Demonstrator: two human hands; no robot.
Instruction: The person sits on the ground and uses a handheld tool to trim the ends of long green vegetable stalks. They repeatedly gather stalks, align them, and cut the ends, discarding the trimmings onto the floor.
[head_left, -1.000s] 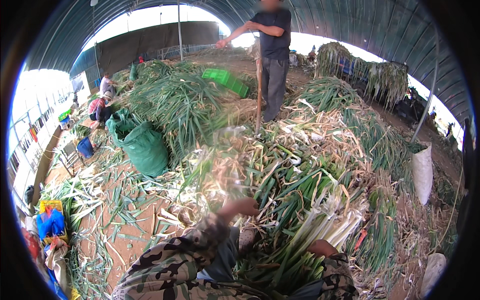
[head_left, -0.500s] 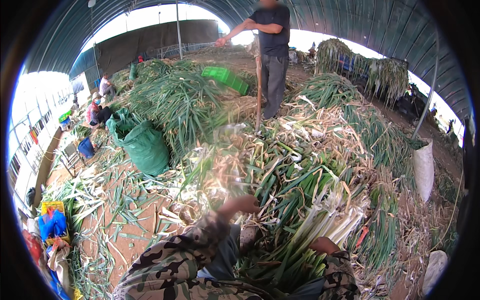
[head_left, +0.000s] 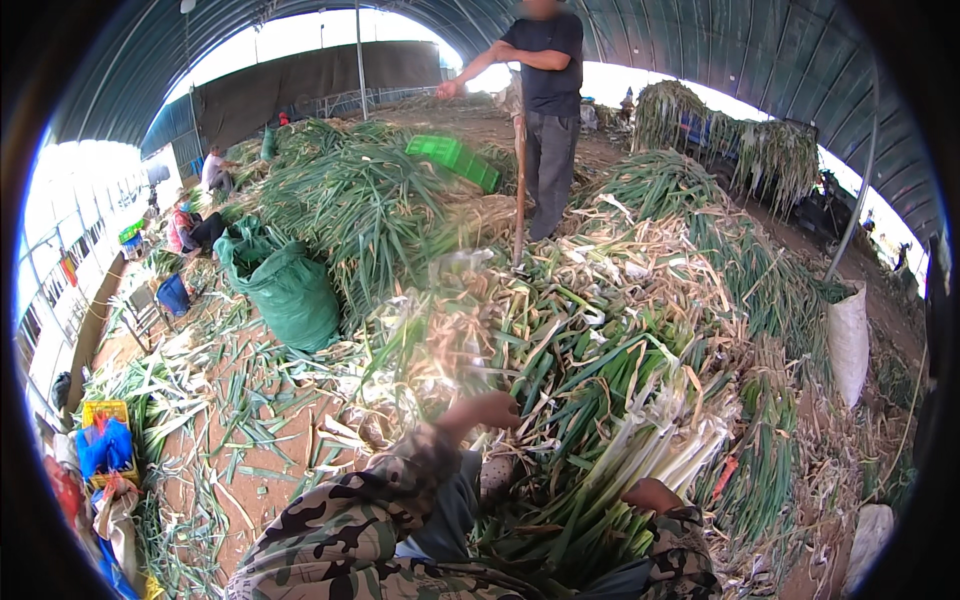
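A bundle of green onions (head_left: 652, 445) lies slanting in front of me, white stems up and to the right, green leaves down toward my lap. My right hand (head_left: 652, 495) rests at the right side of this bundle with its fingers curled against the leaves. Left of the bundle, over the loose leaves, my left hand (head_left: 487, 411) is closed. Whatever it may hold is hidden. Both arms wear camouflage sleeves. Heaped beyond my hands are more green onions (head_left: 590, 345) mixed with dry peelings (head_left: 455, 320).
A green woven sack (head_left: 290, 300) stands left of the heap. Past it sit two people (head_left: 185, 228) near a blue bucket (head_left: 173, 294). Another person (head_left: 552, 100) stands ahead beside a wooden handle (head_left: 519, 190). A green crate (head_left: 453, 162) lies tilted behind; a white sack (head_left: 848, 345) is at right.
My hands have hardly moved. The whole view has shifted very slightly, and a seated person at far left has lowered their head.
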